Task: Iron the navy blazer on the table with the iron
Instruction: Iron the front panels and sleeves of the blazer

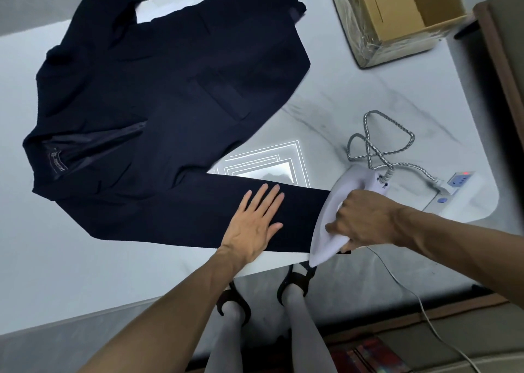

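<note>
The navy blazer (158, 95) lies spread flat on the white table (56, 253), collar to the left, one sleeve stretched along the near edge. My left hand (252, 225) presses flat on that sleeve with straight fingers. My right hand (363, 219) grips the handle of the white iron (331, 231), which sits on the sleeve's cuff end at the table's near edge, its tip pointing toward me.
The iron's braided cord (377, 143) loops on the table to a white power strip (459, 183) at the right. An open cardboard box (397, 12) stands at the far right corner. A thin white cable (419, 302) hangs down to the floor.
</note>
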The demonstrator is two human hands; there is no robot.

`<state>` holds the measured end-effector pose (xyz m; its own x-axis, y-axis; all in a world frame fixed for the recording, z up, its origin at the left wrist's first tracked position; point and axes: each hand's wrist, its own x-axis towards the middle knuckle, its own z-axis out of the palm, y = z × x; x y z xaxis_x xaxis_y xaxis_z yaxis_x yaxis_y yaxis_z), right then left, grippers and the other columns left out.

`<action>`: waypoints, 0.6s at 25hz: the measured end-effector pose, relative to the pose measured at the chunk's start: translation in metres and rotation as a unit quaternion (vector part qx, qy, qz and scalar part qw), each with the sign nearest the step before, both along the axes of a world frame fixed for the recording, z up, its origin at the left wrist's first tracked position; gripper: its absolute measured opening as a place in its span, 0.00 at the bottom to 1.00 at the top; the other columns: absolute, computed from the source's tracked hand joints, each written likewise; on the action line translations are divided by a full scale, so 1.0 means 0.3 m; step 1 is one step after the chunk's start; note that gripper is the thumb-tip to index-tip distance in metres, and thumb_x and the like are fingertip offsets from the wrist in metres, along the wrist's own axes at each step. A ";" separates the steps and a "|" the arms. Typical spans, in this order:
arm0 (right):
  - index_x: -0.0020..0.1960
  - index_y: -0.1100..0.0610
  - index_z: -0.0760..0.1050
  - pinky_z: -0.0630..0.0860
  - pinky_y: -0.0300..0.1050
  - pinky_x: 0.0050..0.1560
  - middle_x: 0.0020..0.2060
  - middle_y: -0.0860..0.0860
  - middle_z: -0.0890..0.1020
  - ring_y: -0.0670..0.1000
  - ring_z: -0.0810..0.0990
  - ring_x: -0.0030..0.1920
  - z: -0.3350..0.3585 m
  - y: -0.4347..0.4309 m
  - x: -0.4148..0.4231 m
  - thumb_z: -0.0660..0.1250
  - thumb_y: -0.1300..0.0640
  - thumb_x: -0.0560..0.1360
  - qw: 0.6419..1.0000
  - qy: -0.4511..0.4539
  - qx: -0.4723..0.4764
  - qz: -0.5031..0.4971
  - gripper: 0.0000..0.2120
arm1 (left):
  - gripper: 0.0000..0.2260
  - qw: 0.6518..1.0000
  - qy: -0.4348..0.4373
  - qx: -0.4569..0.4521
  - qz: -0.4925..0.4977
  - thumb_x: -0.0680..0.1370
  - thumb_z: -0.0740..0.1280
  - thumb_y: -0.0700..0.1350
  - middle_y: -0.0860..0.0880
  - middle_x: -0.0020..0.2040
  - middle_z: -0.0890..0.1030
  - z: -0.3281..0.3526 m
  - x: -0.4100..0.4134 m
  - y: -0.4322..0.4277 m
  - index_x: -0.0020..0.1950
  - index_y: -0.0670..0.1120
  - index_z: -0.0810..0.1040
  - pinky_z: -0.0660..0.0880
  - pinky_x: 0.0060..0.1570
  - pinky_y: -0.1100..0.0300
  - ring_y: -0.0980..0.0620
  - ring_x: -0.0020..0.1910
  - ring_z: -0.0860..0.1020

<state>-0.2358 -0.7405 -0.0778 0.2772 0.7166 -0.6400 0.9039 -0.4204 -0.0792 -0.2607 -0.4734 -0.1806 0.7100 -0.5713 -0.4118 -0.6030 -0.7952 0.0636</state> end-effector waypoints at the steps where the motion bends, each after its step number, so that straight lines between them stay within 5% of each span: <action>1: 0.40 0.50 0.76 0.50 0.43 0.28 0.22 0.49 0.70 0.54 0.63 0.24 -0.007 -0.017 -0.009 0.65 0.39 0.70 1.000 0.005 0.008 -0.001 0.14 | 0.29 1.000 0.001 0.002 0.000 0.83 0.39 0.60 0.48 0.80 0.35 0.001 0.001 0.001 0.80 0.48 0.35 0.35 0.76 0.48 0.47 0.77 0.32; 8: 0.40 0.51 0.65 0.54 0.45 0.29 0.26 0.50 0.74 0.55 0.63 0.26 -0.042 0.053 -0.032 0.63 0.40 0.74 0.997 -0.024 0.064 0.047 0.16 | 0.44 0.998 0.060 0.012 -0.015 0.75 0.43 0.74 0.48 0.77 0.27 0.002 0.020 -0.002 0.77 0.47 0.30 0.29 0.74 0.47 0.49 0.73 0.23; 15: 0.44 0.52 0.68 0.59 0.48 0.33 0.29 0.51 0.71 0.57 0.68 0.30 -0.014 -0.026 -0.033 0.60 0.42 0.77 0.999 0.007 0.016 -0.040 0.14 | 0.49 0.997 0.077 -0.012 0.002 0.73 0.55 0.75 0.51 0.78 0.30 0.026 0.028 -0.006 0.79 0.49 0.32 0.30 0.75 0.49 0.51 0.74 0.25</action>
<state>-0.2458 -0.7483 -0.0819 0.3251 0.7124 -0.6219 0.8666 -0.4876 -0.1055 -0.2523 -0.4753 -0.1728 0.6422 -0.5797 -0.5015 -0.5812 -0.7949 0.1745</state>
